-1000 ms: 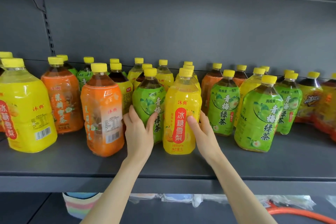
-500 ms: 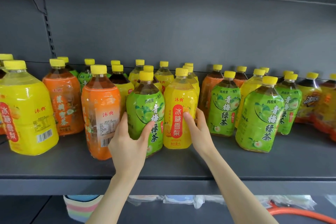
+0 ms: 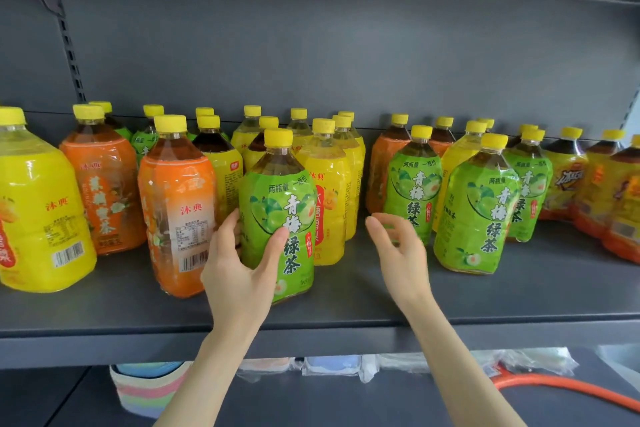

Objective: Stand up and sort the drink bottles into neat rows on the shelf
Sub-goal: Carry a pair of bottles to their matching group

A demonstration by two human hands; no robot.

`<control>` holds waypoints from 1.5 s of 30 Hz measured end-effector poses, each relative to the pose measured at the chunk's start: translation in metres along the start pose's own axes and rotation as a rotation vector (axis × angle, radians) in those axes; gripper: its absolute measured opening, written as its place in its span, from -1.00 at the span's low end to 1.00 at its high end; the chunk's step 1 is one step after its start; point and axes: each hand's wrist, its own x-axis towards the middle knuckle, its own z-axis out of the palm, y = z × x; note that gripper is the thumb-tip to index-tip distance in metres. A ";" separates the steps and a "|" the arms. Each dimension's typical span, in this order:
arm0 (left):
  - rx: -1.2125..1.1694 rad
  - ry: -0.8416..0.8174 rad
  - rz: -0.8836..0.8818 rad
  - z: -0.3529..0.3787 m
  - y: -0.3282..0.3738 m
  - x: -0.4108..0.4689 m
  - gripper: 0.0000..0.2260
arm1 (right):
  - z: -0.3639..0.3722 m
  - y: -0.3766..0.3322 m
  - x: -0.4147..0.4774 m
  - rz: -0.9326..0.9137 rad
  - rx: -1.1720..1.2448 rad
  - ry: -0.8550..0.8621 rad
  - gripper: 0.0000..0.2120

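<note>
Many yellow-capped drink bottles stand upright on a grey shelf (image 3: pixel 346 319). My left hand (image 3: pixel 239 270) grips a green-label tea bottle (image 3: pixel 280 218) near the shelf's front, thumb across its label, fingers behind its left side. Just behind it stands a yellow-label bottle (image 3: pixel 329 204). My right hand (image 3: pixel 398 250) hovers free to the right of that yellow bottle, fingers loosely spread, holding nothing. An orange-label bottle (image 3: pixel 178 211) stands close on the left of the held bottle. Two more green-label bottles (image 3: pixel 479 215) (image 3: pixel 414 191) stand to the right.
A big yellow bottle (image 3: pixel 38 215) and another orange one (image 3: pixel 105 191) stand at the left. Dark tea bottles with yellow-orange labels (image 3: pixel 568 180) fill the right end. Below the shelf lie a pastel striped basket (image 3: pixel 149 388), wrapped packs and an orange hose (image 3: pixel 561 388).
My left hand has drawn the green-label bottle forward, in front of the yellow one. My right hand has let go of the yellow bottle and moved right, away from it.
</note>
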 end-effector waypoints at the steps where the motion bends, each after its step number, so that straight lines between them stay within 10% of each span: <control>1: -0.020 -0.016 0.001 0.002 0.003 -0.003 -0.31 | -0.011 0.001 0.000 -0.026 -0.032 0.065 -0.87; 9: -0.136 -0.143 -0.066 0.039 0.028 -0.028 -0.29 | -0.080 0.020 0.015 -0.056 -0.216 0.492 -0.36; 15: -0.231 -0.173 -0.223 0.071 0.043 -0.033 -0.26 | -0.122 0.041 0.045 0.183 -0.037 0.246 0.05; 34: -0.452 -0.197 -0.346 0.083 0.080 -0.068 -0.51 | -0.123 0.019 -0.014 0.099 0.323 -0.026 -0.24; 45: -0.401 -0.048 -0.329 -0.050 0.068 -0.055 -0.55 | -0.031 -0.045 -0.068 0.037 0.391 -0.208 -0.40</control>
